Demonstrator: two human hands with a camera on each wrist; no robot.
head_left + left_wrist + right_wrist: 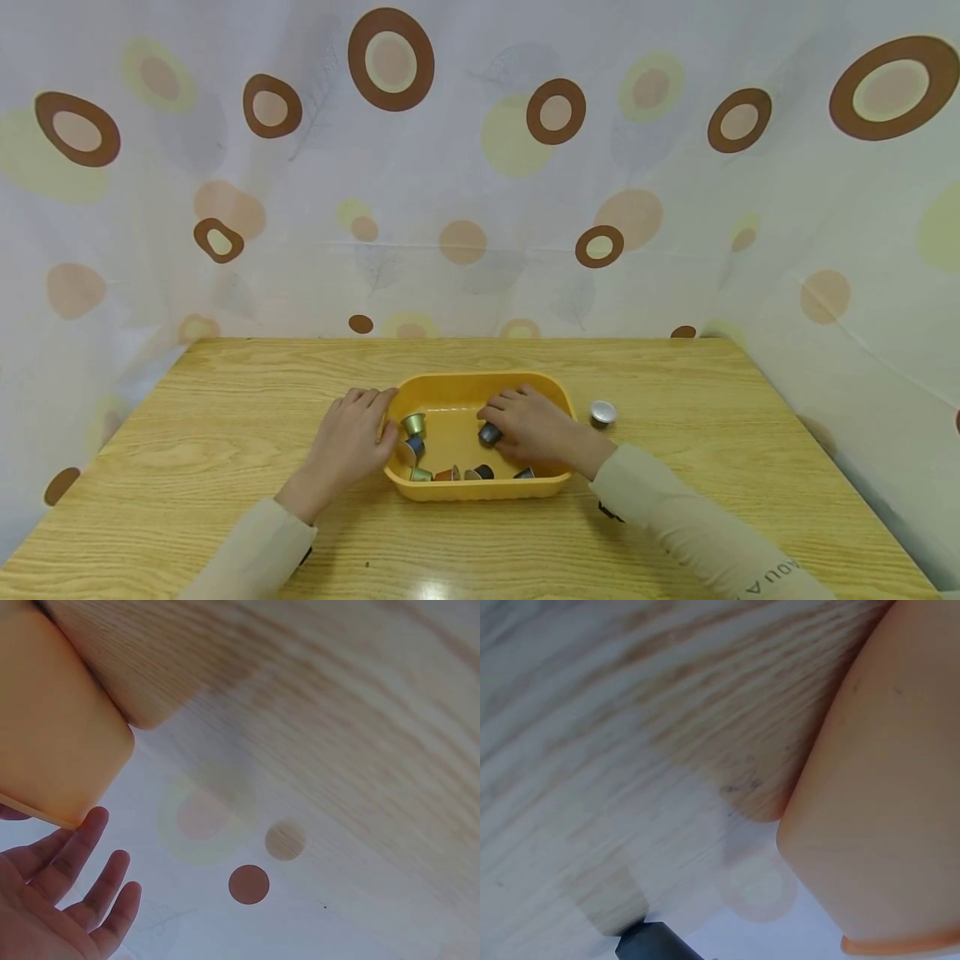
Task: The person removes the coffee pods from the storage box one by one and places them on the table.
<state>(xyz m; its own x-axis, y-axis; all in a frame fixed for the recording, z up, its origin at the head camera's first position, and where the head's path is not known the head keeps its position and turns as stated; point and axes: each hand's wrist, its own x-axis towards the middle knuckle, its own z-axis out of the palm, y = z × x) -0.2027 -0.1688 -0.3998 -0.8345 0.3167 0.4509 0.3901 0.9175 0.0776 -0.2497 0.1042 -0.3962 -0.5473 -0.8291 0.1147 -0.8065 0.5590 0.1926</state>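
The person's right grip (534, 423) is inside the tub, thumb and fingers pinching a dark capsule (490, 434); whether that capsule is lifted off the tub floor I cannot tell. The left grip (348, 437) rests at the left end of the yellow tub (480, 490), fingertips touching its rim; the left wrist view shows those fingers loosely extended and spread.

Near the left hand, inside the tub, lie a pale green capsule (414, 426) and, just nearer the person, a blue capsule (416, 444) tipped on its side. Along the near wall, partly hidden by it, come a second green capsule (422, 475), an orange-brown capsule (447, 474), a black capsule (485, 472) and, farther right, a blue-grey capsule (524, 473).

Outside the tub, beyond its right end, a silver-lidded capsule (602, 413) sits on the wood-grain worktop (690, 417), lid upward; its dark body shows at the lower edge of the right wrist view. Pale sleeves (251, 550) cover both forearms, the right one lettered. Behind, a white sheet (442, 158) printed with brown, peach and yellow rounds hangs around the worktop.
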